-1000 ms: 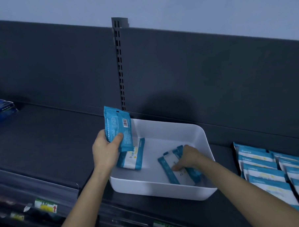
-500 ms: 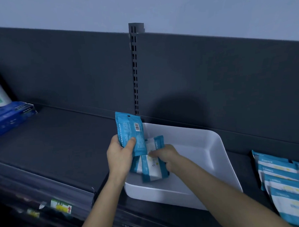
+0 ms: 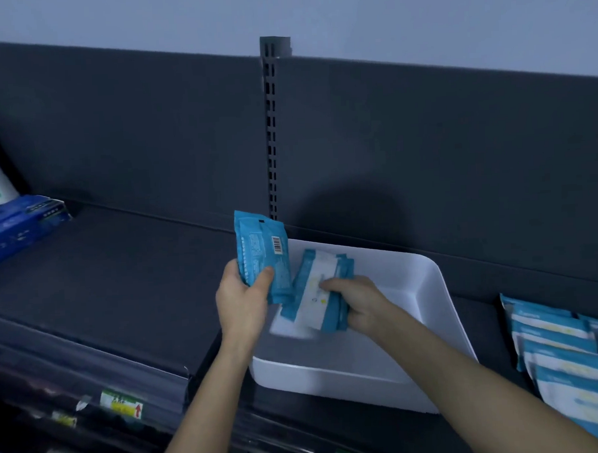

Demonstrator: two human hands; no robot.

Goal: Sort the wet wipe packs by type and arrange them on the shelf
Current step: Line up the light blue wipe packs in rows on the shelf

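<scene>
1. The left hand (image 3: 242, 297) grips a blue wipe pack (image 3: 262, 252). Its thumb is curled across the pack's lower front and its fingers are hidden behind.
2. That pack stands nearly upright above the hand, with the barcode side facing the camera. It is held over the left rim of the white bin (image 3: 430, 289).
3. The right hand (image 3: 359, 302) is closed round a bundle of white-and-blue packs (image 3: 319, 290). The thumb presses on the top pack's white face and the fingers wrap the bundle's right edge.
4. The bundle sticks out up and to the left of the right hand, tilted, above the left part of the bin. Its left edge is just beside the blue wipe pack, possibly touching it.
5. A pale, blurred shape shows under the bundle's lower end; whether it belongs to the bundle cannot be told.
6. The bin sits on the dark shelf (image 3: 121, 275), against the back panel, below the slotted upright (image 3: 271, 131).
7. To the right of the bin, arranged packs (image 3: 563, 351) lie in overlapping rows on the shelf.
8. Dark blue boxes (image 3: 16, 221) sit at the far left, well apart from both hands.
</scene>
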